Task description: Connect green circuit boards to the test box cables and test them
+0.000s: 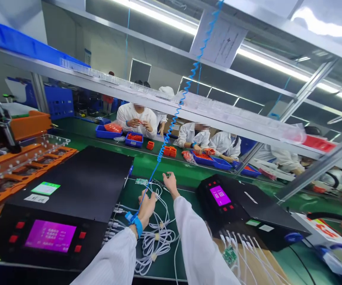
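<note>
My left hand (147, 206), with a blue wrist strap (137, 225) and coiled cord, is closed in a pinch above bundled white cables (156, 247). What lies between its fingers is hidden. Ahead and to its right, my right hand (171, 184) is reaching forward with its fingers closed around a small dark thing too small to name. Near both hands, a small green circuit board (141, 181) lies at the edge of the dark green work surface. The blue coiled cord (175, 114) hangs down in front of my left hand.
Black testers with purple screens stand left (50, 236) and right (220, 195). Another circuit board (229, 255) lies among white cables at right. An orange fixture (31, 168) stands far left. Beyond the green belt (147, 159), people in white coats handle orange parts in blue bins (134, 140).
</note>
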Available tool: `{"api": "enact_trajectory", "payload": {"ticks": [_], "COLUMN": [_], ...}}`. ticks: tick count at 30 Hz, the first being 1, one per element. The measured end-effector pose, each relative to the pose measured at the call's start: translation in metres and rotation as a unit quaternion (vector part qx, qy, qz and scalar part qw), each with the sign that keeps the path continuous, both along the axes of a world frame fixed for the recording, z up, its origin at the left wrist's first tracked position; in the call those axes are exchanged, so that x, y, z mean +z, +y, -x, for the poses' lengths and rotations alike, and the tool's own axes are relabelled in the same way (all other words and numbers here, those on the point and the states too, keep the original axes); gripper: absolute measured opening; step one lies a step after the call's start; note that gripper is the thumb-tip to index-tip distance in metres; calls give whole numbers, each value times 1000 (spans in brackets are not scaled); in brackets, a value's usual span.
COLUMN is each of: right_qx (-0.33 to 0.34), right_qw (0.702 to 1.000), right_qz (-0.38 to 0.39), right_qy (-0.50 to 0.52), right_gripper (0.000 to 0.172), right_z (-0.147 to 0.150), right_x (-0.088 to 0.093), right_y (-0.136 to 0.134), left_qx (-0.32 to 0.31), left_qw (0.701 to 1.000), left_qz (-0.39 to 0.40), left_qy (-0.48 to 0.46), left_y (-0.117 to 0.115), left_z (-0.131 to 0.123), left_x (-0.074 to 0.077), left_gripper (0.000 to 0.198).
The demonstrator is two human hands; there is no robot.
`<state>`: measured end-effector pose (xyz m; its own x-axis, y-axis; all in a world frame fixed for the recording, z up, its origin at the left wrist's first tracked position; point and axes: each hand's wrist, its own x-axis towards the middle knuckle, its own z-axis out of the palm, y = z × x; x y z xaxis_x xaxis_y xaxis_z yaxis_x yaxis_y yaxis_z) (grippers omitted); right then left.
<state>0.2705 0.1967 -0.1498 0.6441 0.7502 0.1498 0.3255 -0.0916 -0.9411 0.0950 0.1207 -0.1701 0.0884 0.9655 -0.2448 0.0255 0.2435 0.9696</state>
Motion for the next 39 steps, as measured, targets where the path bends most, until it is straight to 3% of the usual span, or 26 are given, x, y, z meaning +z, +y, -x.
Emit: {"api": "enact_trajectory", "payload": {"ticks": [6, 12, 18, 23, 28, 33, 39], "right_qx": [113, 187, 249, 269, 263, 247, 226], "right_qw": [967, 915, 876, 834, 809, 806, 850], "right_qz": [94, 118, 66, 46, 52, 60, 51], "right_qy": [-209, -337, -408, -479, -523, -535, -474], "right_gripper": [37, 29, 47, 31, 25, 29, 21], "right_z": [7, 10, 7, 7, 6, 7, 14], "right_x": [4, 19, 42, 56, 66, 65, 52], "right_y": [6, -14, -66, -101, -116, -123, -121], "left_qx": [25, 55, 30, -50, -69, -95, -103], "left_qw": [1000, 995, 987, 970, 952, 944, 946], "left_qz": [-3, -66, -148, -231, -297, -315, -298], "left_qy": [-17, -45, -53, -50, -17, 29, 68], "left_y": [1, 8, 17, 8, -7, -14, -14], "left_z": [-10, -12, -10, -23, -19, -8, -6], "left_x": [-8, -12, 7, 20, 29, 39, 43], "left_gripper": [38, 24, 25, 19, 27, 32, 36]}}
